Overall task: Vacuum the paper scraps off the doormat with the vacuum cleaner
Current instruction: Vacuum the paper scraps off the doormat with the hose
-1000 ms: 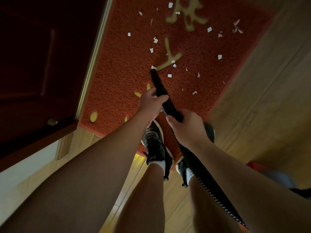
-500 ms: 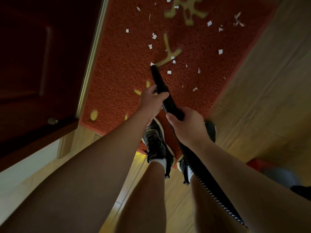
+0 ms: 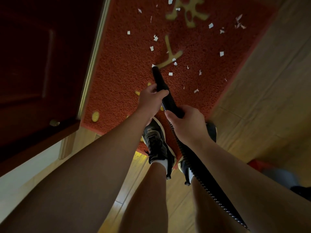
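Nozzle: rigid black tube, tip on mat touching one scrap. Likely light, steers best held near tip. Hose ribbed, flexible, trails back right. Left hand wrapped around nozzle base; right hand clenched on hose just behind. Scraps featherlight, scattered ahead.

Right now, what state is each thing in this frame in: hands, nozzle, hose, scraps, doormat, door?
left hand: shut on the nozzle's base
right hand: shut on the hose
vacuum nozzle: tip down at the mat, one white scrap at its mouth
vacuum hose: trails back past the right leg
paper scraps: many lying loose on the mat
doormat: flat, shoes on its near edge
door: open
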A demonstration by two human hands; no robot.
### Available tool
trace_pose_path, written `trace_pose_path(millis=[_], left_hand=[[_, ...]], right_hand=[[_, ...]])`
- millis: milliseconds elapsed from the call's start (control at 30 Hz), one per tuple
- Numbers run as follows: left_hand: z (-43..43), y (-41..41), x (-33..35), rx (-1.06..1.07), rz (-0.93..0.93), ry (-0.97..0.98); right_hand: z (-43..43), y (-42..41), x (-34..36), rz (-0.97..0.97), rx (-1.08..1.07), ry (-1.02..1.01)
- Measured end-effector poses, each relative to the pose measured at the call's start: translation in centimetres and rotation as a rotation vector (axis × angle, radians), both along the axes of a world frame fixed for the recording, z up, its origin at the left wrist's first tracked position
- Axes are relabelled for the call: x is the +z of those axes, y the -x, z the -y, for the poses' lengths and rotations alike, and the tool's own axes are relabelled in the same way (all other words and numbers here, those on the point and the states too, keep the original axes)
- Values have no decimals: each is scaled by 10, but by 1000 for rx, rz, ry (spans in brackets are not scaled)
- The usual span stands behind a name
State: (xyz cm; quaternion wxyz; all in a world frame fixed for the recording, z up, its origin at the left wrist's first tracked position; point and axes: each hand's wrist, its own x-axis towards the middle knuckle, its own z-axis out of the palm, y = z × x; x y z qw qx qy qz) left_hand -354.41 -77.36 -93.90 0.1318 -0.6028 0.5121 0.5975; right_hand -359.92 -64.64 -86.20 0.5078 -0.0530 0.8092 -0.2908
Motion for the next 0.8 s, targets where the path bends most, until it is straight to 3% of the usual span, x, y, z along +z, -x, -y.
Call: trace_pose_path(millis=[800], left_hand=[[-1,-2,17,-20,-19,-42]], right_hand=[[-3,-7,10,-15,36,-6]])
